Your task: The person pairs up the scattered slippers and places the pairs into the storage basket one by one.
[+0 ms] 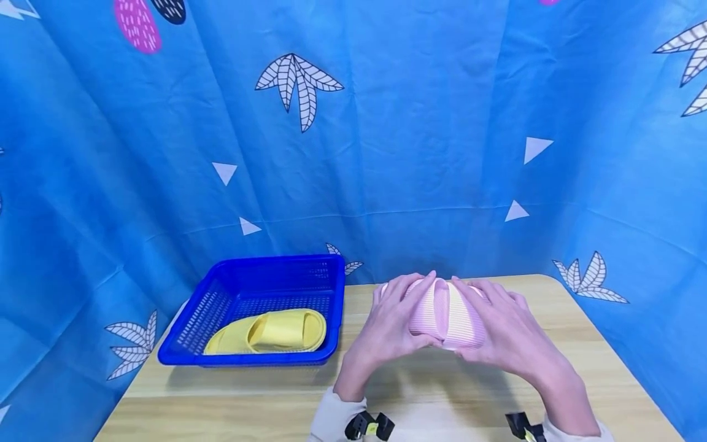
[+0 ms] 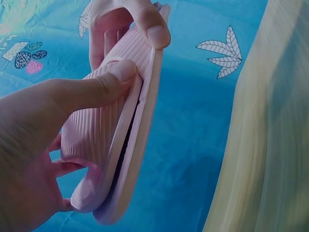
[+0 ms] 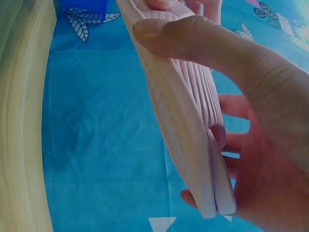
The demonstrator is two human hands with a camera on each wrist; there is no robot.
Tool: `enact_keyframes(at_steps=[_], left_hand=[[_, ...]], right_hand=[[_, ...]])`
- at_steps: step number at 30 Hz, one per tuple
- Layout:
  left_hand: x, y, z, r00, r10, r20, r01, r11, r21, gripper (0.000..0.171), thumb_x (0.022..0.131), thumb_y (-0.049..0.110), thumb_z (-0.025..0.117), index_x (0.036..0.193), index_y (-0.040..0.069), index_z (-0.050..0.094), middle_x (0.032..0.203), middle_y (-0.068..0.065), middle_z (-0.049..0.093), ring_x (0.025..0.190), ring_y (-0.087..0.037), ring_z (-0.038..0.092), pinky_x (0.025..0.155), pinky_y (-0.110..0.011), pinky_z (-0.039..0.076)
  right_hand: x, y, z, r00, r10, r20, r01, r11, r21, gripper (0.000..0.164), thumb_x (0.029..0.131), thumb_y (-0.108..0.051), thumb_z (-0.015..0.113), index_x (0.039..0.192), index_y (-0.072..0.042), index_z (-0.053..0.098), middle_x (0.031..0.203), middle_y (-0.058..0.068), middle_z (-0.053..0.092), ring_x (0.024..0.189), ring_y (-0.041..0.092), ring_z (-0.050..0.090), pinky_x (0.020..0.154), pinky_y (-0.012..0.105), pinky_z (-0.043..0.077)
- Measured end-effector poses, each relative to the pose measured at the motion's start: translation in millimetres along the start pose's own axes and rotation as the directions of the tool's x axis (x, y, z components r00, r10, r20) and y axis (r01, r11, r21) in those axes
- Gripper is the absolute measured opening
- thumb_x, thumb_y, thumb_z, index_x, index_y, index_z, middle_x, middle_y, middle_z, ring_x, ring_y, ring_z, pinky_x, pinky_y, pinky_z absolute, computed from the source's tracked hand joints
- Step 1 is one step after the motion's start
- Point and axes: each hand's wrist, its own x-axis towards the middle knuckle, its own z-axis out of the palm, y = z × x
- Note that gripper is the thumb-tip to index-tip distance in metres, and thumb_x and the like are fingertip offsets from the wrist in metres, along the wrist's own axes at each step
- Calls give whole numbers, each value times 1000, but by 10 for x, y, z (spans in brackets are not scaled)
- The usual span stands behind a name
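A pair of pink slippers [image 1: 465, 319] with ridged straps is held up over the table, the two nested together. My left hand [image 1: 386, 322] grips one end of the pair, and my right hand [image 1: 510, 334] grips the other. In the left wrist view, the left thumb presses on the ridged strap of a pink slipper [image 2: 94, 128], and a dark narrow gap runs between the two. From the right wrist, the right thumb lies over the edge of the pale sole [image 3: 181, 125], with fingers around the far side. The palms hide part of the pair.
To the left on the wooden table [image 1: 221, 405] stands a blue plastic basket [image 1: 282, 259] with mesh walls. Yellow slippers [image 1: 282, 331] lie inside it, near the front wall. A blue patterned curtain [image 1: 420, 153] hangs behind the table and along both sides.
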Motion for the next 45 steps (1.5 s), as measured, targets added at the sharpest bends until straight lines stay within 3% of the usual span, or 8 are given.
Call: enact_keyframes(at_steps=[8, 17, 23, 34, 39, 45], left_hand=[[-76, -35, -99, 999, -23, 29, 24, 999, -43, 111, 70, 56, 91, 160, 25, 35, 154, -5, 44, 143, -27, 38, 112, -57, 33], [-209, -113, -231, 999, -2, -47, 2, 1000, -3, 93, 78, 51, 86, 155, 22, 44, 151, -6, 49, 141, -27, 42, 113, -54, 35], [-302, -128, -317, 996, -79, -38, 78, 996, -35, 80, 84, 43, 84, 153, 25, 47, 153, -3, 47, 143, -22, 39, 115, -54, 34], [-620, -302, -390, 993, -69, -96, 71, 997, 13, 69, 91, 44, 76, 150, 21, 51, 150, -5, 52, 139, -21, 46, 111, -53, 37], [-711, -369, -448, 994, -64, -89, 65, 998, 12, 64, 95, 48, 69, 150, 20, 51, 150, -5, 52, 138, -24, 47, 111, -55, 36], [-818, -431, -505, 992, -98, -78, 102, 993, 51, 58, 98, 50, 62, 148, 23, 53, 149, -6, 53, 138, -25, 47, 111, -57, 35]], right_hand=[[-30, -12, 17, 1000, -21, -11, 21, 1000, 8, 116, 55, -43, 97, 154, -11, 45, 134, 11, 57, 118, 30, 55, 84, 52, 40], [-2, -25, 7, 1000, -17, -4, 18, 1000, 21, 119, 54, -40, 98, 155, -11, 43, 134, 12, 56, 117, 31, 54, 84, 53, 39], [9, -44, -11, 1000, 4, 20, -5, 999, 33, 120, 56, -40, 99, 158, -15, 40, 136, 13, 56, 119, 34, 53, 85, 54, 39], [-23, -63, -25, 998, 39, 41, -41, 998, 48, 119, 58, -41, 98, 159, -16, 39, 136, 16, 55, 120, 37, 51, 89, 61, 39], [-15, -56, -25, 998, 45, 50, -48, 998, 50, 119, 59, -40, 98, 158, -15, 39, 136, 16, 55, 120, 37, 50, 89, 62, 39], [-31, -42, -24, 1000, 25, 18, -26, 999, 48, 120, 57, -39, 99, 158, -15, 39, 134, 16, 56, 119, 37, 52, 86, 60, 39]])
